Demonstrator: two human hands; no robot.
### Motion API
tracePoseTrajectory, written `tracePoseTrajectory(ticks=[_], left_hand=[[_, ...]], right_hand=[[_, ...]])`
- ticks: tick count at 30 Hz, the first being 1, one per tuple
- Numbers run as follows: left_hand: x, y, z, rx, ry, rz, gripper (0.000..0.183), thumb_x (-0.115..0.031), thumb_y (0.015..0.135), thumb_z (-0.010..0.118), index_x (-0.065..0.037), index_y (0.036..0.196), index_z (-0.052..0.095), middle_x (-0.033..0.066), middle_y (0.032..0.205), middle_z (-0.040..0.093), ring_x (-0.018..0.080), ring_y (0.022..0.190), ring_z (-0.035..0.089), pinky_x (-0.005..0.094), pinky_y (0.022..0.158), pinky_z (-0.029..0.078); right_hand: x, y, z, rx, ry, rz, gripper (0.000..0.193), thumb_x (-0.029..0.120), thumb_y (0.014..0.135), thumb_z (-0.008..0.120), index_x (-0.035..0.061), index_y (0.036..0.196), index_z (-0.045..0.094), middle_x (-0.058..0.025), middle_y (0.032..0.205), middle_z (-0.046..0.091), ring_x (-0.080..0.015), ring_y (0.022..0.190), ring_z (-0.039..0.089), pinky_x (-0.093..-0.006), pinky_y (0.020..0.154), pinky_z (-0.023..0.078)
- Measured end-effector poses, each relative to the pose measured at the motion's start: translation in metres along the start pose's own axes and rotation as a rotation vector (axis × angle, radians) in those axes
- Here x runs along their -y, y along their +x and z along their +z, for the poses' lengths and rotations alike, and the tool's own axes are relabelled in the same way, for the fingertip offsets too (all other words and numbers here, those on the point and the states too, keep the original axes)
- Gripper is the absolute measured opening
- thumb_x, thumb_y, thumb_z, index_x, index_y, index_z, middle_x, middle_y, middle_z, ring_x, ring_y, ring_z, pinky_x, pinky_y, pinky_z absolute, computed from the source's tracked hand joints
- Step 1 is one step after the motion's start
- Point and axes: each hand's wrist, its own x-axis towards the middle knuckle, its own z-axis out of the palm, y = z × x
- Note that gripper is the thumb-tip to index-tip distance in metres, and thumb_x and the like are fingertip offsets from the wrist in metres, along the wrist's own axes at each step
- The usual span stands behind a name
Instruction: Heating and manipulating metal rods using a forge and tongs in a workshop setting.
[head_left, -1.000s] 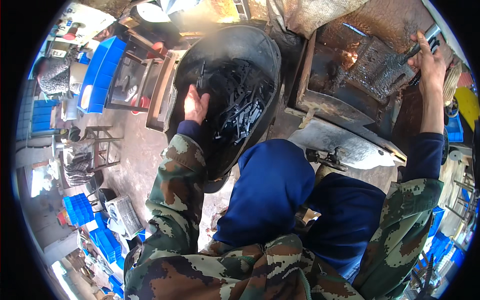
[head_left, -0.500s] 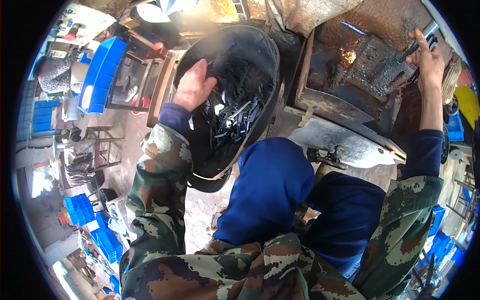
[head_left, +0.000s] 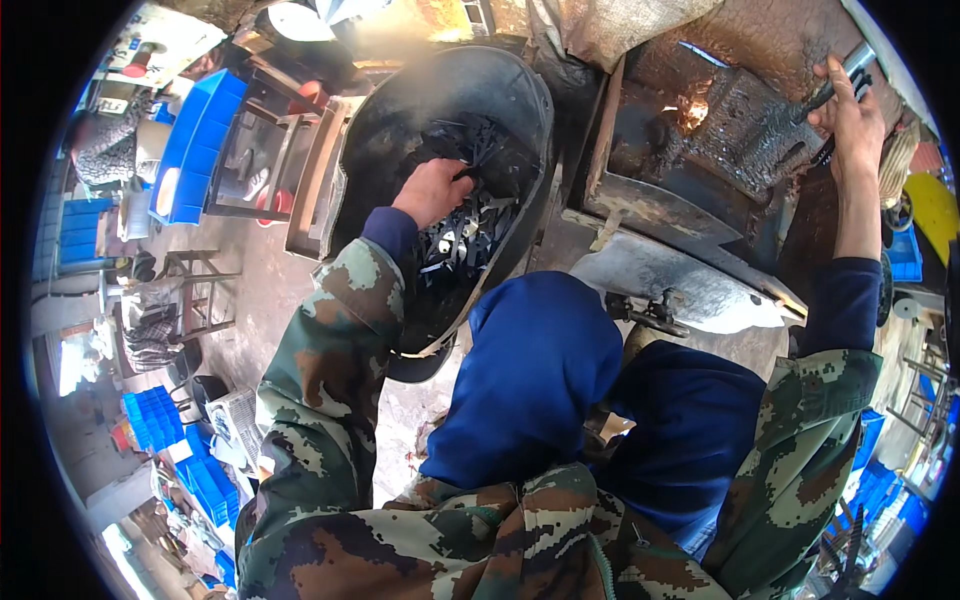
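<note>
My left hand (head_left: 432,192) reaches into a deep black tub (head_left: 545,120). Its fingers are pinched on a dark metal piece at the top of a heap of dark and shiny flat metal pieces (head_left: 462,235). To the far right, my right hand (head_left: 856,130) is raised at the edge of a wet, grimy machine bed (head_left: 745,130). Its fingers are closed round dark, narrow pieces that stick out on both sides of it; their kind cannot be made out. A grey metal tube (head_left: 858,58) ends just above these fingers.
Orange light glows on the machine bed, beside its raised metal rim (head_left: 660,205). A pale metal plate (head_left: 690,285) juts out below, close to my knees. On the left stand a blue bin (head_left: 200,150) and a wooden stool (head_left: 205,295). Another person (head_left: 110,140) sits at the far left.
My left hand has moved right and down from the tub's left side into the heap, and its fingers have closed there. The right hand stays at the machine.
</note>
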Motion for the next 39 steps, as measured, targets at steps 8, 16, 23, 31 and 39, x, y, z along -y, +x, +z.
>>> tracePoseTrajectory(ticks=[8, 16, 23, 31, 39], left_hand=[[-0.003, -0.012, -0.003, -0.118, 0.183, 0.061, 0.031, -0.027, 0.095, 0.053, -0.001, 0.1, 0.068, 0.0206, 0.083, 0.067, 0.0386, 0.085, 0.064, 0.0403, 0.078, 0.05], [-0.003, -0.017, -0.02, 0.001, 0.126, 0.114, 0.035, -0.03, 0.1, 0.048, -0.001, 0.109, 0.066, 0.0172, 0.088, 0.065, 0.0296, 0.083, 0.063, 0.0369, 0.076, 0.048], [-0.005, -0.022, -0.023, 0.082, -0.408, 0.112, 0.039, -0.034, 0.104, 0.044, -0.002, 0.119, 0.062, 0.0029, 0.079, 0.062, 0.0089, 0.074, 0.056, 0.0234, 0.068, 0.046], [-0.109, -0.036, -0.057, -0.108, -0.372, 0.253, 0.032, -0.026, 0.101, 0.047, -0.001, 0.109, 0.067, -0.0018, 0.066, 0.047, 0.007, 0.064, 0.045, 0.0241, 0.06, 0.037], [-0.254, 0.003, -0.015, -0.259, -0.365, 0.877, 0.018, -0.018, 0.097, 0.056, -0.002, 0.095, 0.065, 0.0022, 0.069, 0.057, 0.0092, 0.062, 0.054, 0.0257, 0.053, 0.044]], right_hand=[[-0.001, 0.001, 0.001, 0.025, 0.033, 0.013, 0.044, 0.042, 0.09, 0.067, 0.0024, 0.109, 0.065, 0.0009, 0.055, 0.049, -0.0106, 0.051, 0.054, -0.0261, 0.059, 0.048], [-0.001, 0.002, 0.001, 0.005, 0.046, 0.018, 0.039, 0.041, 0.09, 0.067, 0.0046, 0.103, 0.068, 0.0013, 0.055, 0.047, -0.0103, 0.051, 0.053, -0.0263, 0.058, 0.047], [-0.004, 0.004, 0.002, 0.017, 0.072, 0.02, 0.04, 0.041, 0.09, 0.068, 0.0033, 0.105, 0.067, 0.0012, 0.055, 0.048, -0.0098, 0.05, 0.052, -0.0257, 0.057, 0.047], [0.004, -0.001, -0.002, 0.004, 0.072, 0.008, 0.042, 0.04, 0.09, 0.067, 0.0015, 0.106, 0.066, 0.0012, 0.056, 0.049, -0.0093, 0.049, 0.051, -0.0248, 0.053, 0.046], [0.005, -0.004, 0.013, 0.007, 0.122, -0.008, 0.04, 0.037, 0.093, 0.066, 0.0001, 0.106, 0.065, 0.0041, 0.054, 0.04, -0.0085, 0.045, 0.044, -0.0252, 0.048, 0.043]])
